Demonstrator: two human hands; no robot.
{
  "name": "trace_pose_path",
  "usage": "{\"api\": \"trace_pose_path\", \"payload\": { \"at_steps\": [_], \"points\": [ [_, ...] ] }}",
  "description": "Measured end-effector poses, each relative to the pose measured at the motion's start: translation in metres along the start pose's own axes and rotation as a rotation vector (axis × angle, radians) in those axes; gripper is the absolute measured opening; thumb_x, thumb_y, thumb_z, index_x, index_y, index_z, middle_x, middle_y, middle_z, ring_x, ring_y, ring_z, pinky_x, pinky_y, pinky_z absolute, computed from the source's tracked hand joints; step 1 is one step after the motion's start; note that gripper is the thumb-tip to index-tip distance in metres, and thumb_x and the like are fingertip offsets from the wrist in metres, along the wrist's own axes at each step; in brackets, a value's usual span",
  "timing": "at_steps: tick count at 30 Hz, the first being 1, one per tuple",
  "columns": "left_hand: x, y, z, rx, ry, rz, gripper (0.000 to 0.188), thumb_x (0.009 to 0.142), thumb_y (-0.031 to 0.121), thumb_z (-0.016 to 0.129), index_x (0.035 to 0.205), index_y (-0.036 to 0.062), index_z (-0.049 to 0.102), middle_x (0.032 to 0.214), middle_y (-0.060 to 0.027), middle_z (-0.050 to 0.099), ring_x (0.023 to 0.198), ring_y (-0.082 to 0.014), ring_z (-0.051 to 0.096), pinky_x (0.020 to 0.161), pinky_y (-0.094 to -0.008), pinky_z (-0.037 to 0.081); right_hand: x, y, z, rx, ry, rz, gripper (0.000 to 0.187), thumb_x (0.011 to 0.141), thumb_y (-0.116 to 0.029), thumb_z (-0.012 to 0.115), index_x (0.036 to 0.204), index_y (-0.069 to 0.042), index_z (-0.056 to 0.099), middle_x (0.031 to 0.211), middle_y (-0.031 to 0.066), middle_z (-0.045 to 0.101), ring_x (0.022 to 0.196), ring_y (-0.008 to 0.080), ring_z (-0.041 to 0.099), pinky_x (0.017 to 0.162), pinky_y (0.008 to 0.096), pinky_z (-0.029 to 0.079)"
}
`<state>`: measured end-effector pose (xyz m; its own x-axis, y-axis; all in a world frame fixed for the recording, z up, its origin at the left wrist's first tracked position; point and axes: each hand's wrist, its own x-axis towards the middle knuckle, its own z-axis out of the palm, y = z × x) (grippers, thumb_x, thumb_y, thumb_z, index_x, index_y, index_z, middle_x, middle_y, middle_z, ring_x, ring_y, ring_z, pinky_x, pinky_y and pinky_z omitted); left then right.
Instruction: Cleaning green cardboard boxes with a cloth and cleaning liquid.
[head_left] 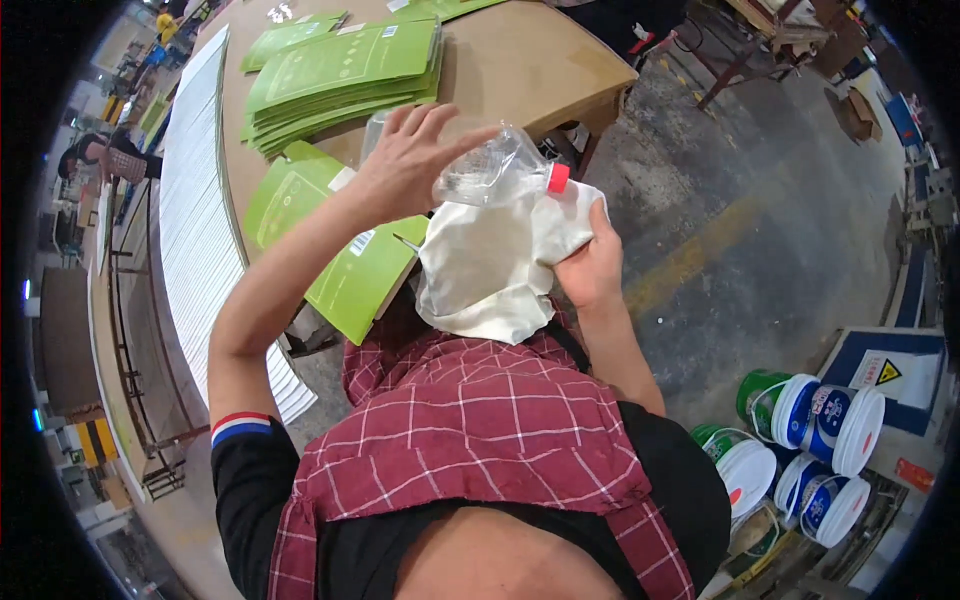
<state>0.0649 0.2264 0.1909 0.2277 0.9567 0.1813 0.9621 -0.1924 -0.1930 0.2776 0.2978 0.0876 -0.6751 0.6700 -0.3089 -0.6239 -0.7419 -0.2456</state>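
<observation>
A clear plastic bottle [495, 168] with a red cap [558, 178] lies tilted in front of my chest, its cap toward the right. Around its wider end is my left hand [415, 160], with the index finger stretched along the plastic. My right hand [592, 262] grips a white cloth [490, 260], thumb on top and the other fingers hidden beneath. This cloth spreads under the bottle and hangs down against my red checked apron [470, 430]. Left of the cloth, green printed sleeves [365, 280] stick out over the table's edge, next to a thin pointed tool [406, 243].
A stack of green sleeves [340, 75] stands on the brown table [530, 60]. Along the left runs a long row of white sheets [200, 190]. Paint buckets [830, 425] stand on the right floor. A person [110, 155] bends at the far left.
</observation>
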Motion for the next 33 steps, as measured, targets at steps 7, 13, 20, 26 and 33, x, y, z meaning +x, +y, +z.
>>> {"api": "trace_pose_path", "payload": {
  "at_steps": [7, 13, 20, 26, 33],
  "points": [
    [-0.072, -0.002, 0.002, -0.83, 0.401, -0.585, 0.103, 0.055, 0.029, 0.079, 0.134, 0.0033, 0.018, 0.131, -0.0171, 0.03, 0.122, -0.0295, 0.029, 0.102, -0.0398, 0.024, -0.017, -0.041, 0.002, -0.278, 0.126, -0.081, 0.047, 0.092, -0.035, 0.029, 0.125, -0.002, 0.037, 0.125, 0.0157, 0.042, 0.113, 0.0309, 0.042, 0.097, 0.0456, 0.033],
    [-0.211, -0.04, -0.009, -0.971, 1.039, -1.135, 0.097, 0.055, 0.017, 0.081, 0.13, 0.0, 0.021, 0.125, -0.0147, 0.034, 0.114, -0.0241, 0.038, 0.097, -0.0331, 0.034, -0.016, -0.077, 0.012, -0.707, 0.246, -0.41, 0.051, 0.091, -0.04, 0.034, 0.123, -0.002, 0.039, 0.123, 0.0137, 0.044, 0.11, 0.0287, 0.046, 0.091, 0.0428, 0.04],
    [-0.389, -0.111, 0.023, -0.26, 1.29, -1.245, 0.086, 0.056, 0.014, 0.081, 0.122, -0.0004, 0.026, 0.114, -0.0133, 0.04, 0.105, -0.0226, 0.044, 0.091, -0.0334, 0.039, -0.001, -0.081, 0.025, -0.559, 0.236, -0.376, 0.045, 0.091, -0.04, 0.034, 0.122, -0.009, 0.042, 0.123, 0.0087, 0.045, 0.11, 0.0273, 0.046, 0.092, 0.0444, 0.039],
    [-0.385, -0.114, 0.021, -0.458, 1.387, -1.195, 0.082, 0.059, 0.011, 0.079, 0.121, 0.0006, 0.027, 0.113, -0.0118, 0.041, 0.103, -0.021, 0.046, 0.088, -0.0326, 0.041, 0.005, -0.06, 0.046, -0.545, 0.147, -0.326, 0.045, 0.091, -0.04, 0.034, 0.122, -0.008, 0.042, 0.123, 0.0084, 0.046, 0.109, 0.0268, 0.046, 0.092, 0.0434, 0.038],
    [-0.339, -0.108, 0.043, -0.606, 1.276, -1.213, 0.088, 0.057, 0.013, 0.08, 0.123, -0.0011, 0.023, 0.114, -0.0142, 0.041, 0.104, -0.0219, 0.047, 0.088, -0.0324, 0.043, 0.004, -0.039, 0.069, -0.608, 0.092, -0.309, 0.046, 0.091, -0.042, 0.033, 0.121, -0.008, 0.044, 0.121, 0.0083, 0.047, 0.11, 0.0272, 0.046, 0.092, 0.0434, 0.037]
  ]
}}
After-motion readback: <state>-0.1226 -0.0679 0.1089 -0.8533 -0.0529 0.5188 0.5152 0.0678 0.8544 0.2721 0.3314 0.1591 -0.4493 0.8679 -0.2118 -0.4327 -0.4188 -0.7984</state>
